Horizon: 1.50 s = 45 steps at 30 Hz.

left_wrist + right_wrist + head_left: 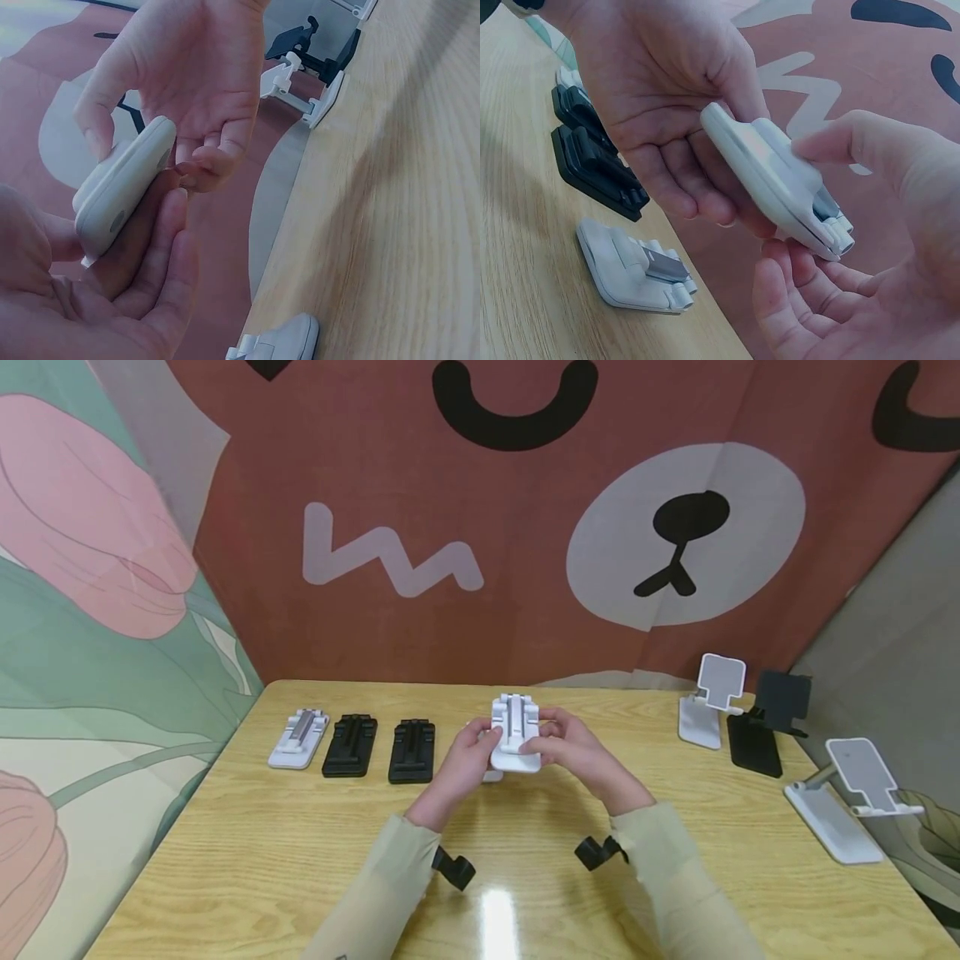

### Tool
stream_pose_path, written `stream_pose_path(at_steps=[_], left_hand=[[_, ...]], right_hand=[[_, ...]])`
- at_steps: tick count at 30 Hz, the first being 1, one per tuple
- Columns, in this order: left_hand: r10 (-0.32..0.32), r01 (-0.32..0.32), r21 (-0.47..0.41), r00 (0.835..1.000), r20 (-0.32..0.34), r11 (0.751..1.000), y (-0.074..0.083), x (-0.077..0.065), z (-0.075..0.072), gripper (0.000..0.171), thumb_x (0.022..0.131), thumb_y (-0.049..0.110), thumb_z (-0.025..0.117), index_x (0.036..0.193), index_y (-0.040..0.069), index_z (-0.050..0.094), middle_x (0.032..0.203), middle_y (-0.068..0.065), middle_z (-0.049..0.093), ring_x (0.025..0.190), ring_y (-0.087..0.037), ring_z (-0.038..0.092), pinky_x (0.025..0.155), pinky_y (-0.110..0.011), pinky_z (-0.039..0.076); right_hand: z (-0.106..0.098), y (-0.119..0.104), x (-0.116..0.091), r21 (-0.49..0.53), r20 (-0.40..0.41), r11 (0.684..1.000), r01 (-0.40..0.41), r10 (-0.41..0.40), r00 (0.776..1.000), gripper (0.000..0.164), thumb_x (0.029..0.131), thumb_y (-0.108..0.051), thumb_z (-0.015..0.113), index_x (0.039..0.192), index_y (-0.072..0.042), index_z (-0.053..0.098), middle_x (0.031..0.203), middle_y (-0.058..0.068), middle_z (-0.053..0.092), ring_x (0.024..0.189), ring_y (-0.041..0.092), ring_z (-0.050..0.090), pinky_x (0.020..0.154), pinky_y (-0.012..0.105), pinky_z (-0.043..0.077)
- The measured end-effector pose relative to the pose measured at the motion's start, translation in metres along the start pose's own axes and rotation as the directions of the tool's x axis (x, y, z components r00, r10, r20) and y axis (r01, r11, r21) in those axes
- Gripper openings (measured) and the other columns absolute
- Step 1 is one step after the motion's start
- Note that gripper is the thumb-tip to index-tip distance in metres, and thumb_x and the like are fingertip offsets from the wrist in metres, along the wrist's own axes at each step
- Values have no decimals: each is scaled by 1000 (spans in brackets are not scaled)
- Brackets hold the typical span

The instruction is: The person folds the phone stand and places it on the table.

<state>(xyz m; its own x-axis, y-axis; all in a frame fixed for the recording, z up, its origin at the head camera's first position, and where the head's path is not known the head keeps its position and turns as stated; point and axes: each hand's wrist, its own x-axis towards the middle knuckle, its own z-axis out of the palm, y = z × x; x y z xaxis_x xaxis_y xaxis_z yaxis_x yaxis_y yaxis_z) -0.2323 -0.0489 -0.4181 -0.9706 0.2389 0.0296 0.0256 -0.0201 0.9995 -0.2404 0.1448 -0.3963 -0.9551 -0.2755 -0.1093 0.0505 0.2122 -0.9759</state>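
A folded white phone stand point(515, 735) is held above the table between both hands. My left hand point(463, 762) grips its left edge, thumb on the front face and fingers behind. The right hand point(581, 756) pinches the opposite edge, its thumb lying on the lower front part. In the right wrist view the held stand point(769, 180) is tilted, with its hinge end toward the lower right. Beneath it, a second folded white stand point(630, 270) lies on the table, mostly hidden by the hands in the head view.
To the left lie two folded black stands point(349, 746) point(412, 752) and a folded white stand point(299, 739). At the right, unfolded stands stand upright: white point(701, 718), black point(756, 743) and white point(836, 822). A printed cloth point(525, 568) hangs behind the wooden table point(262, 860).
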Motion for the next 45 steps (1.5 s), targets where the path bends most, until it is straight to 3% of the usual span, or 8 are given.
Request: stream_pose_path(at_steps=[6, 11, 16, 21, 25, 31, 45], left_hand=[[-33, 35, 57, 999, -30, 998, 2, 1, -1, 37, 110, 21, 45, 135, -5, 53, 101, -13, 69, 80, -14, 65, 78, -40, 57], [-72, 74, 87, 997, -33, 993, 3, 0, -2, 39, 110, 26, 46, 139, 1, 54, 104, -11, 69, 84, -19, 67, 87, -52, 55], [-88, 92, 113, 995, -38, 989, 1, -1, -1, 41, 109, 26, 50, 141, 0, 54, 107, -12, 69, 86, -20, 67, 86, -51, 55], [-112, 120, 162, 992, -57, 979, 0, -1, 0, 52, 107, 30, 53, 147, -2, 46, 125, -16, 65, 108, -25, 64, 95, -47, 51], [-92, 113, 207, 990, -107, 972, 1, -1, 0, 53, 106, 32, 55, 145, -2, 48, 132, -18, 60, 120, -31, 58, 102, -46, 45], [-48, 78, 221, 989, -140, 972, 2, -1, -3, 48, 104, 30, 59, 142, 0, 53, 130, -17, 61, 119, -33, 59, 102, -47, 45], [-1, 31, 231, 992, -128, 973, 3, -2, -10, 45, 104, 27, 59, 138, -2, 55, 127, -18, 63, 120, -33, 59, 103, -46, 45]], right_hand=[[0, -2, -2, 14, -5, 1000, -1, 1, 1000, 71, 88, -14, 74, 145, 6, 39, 110, 19, 57, 89, 23, 62, 80, 33, 54], [0, -2, -2, 38, -7, 999, -25, 25, 1000, 72, 91, -18, 74, 148, 4, 36, 118, 20, 55, 94, 23, 62, 84, 34, 53], [-1, 1, -1, 52, 0, 998, -18, 18, 1000, 74, 93, -21, 75, 150, 3, 35, 124, 21, 55, 95, 22, 64, 85, 34, 52], [-3, 6, 0, 56, 13, 998, 23, -24, 1000, 72, 93, -17, 75, 150, 4, 35, 129, 24, 54, 96, 23, 65, 84, 34, 54], [-5, 11, 1, 43, -2, 999, 26, -26, 1000, 70, 93, -15, 76, 148, 4, 37, 128, 24, 55, 96, 23, 65, 82, 34, 55], [-7, 19, 3, -4, -53, 1000, -4, 4, 999, 69, 91, -14, 76, 146, 6, 39, 120, 23, 58, 90, 23, 66, 78, 34, 56], [-12, 43, 17, -53, -119, 990, -133, 126, 985, 64, 91, -11, 77, 143, 5, 43, 113, 21, 57, 88, 22, 62, 71, 28, 56]])
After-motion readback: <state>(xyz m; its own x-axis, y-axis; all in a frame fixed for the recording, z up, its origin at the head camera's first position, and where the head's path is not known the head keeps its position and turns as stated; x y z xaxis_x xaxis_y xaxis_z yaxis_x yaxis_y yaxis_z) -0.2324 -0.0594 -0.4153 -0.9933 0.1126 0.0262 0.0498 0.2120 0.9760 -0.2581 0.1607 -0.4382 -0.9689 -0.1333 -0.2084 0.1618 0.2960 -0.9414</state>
